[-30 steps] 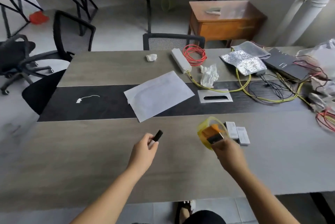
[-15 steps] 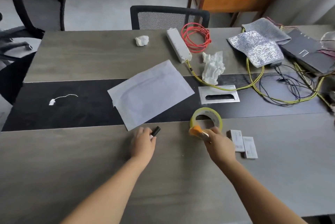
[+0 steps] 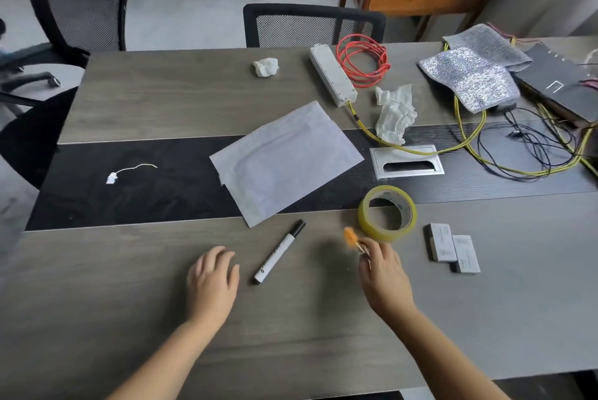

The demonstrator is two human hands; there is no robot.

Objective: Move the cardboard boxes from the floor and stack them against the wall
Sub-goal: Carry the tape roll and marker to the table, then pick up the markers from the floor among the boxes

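Here the grey wood-grain tabletop [image 3: 136,318] carries a black matte band across its middle, and on that band at the far left lies a thin white beaded cord [image 3: 131,170] with a small tag. The left hand [image 3: 212,283] rests palm down on the near grey board, fingers relaxed and slightly spread, gripping nothing; half a second ago it still held the marker. That black-capped white marker [image 3: 279,251] now lies loose just right of it, slanted with its cap toward a flat, pale translucent plastic envelope [image 3: 286,162]. Behind, a crumpled white tissue ball [image 3: 265,67] sits alone. Further right, the right hand [image 3: 383,273] pinches a small orange-tipped tool [image 3: 352,239], blurred, its fingers curled round the handle. The glossy yellow tape roll [image 3: 387,213], a hollow ring, lies flat just beyond that hand, released since the earlier frame. Beyond it are a brushed-metal cable slot [image 3: 406,162], a longer crumpled tissue [image 3: 395,115], a white power strip [image 3: 332,75] and a red coiled cable [image 3: 363,60]. Two small white boxes [image 3: 453,247] lie side by side at the right. No cardboard boxes show in this view.
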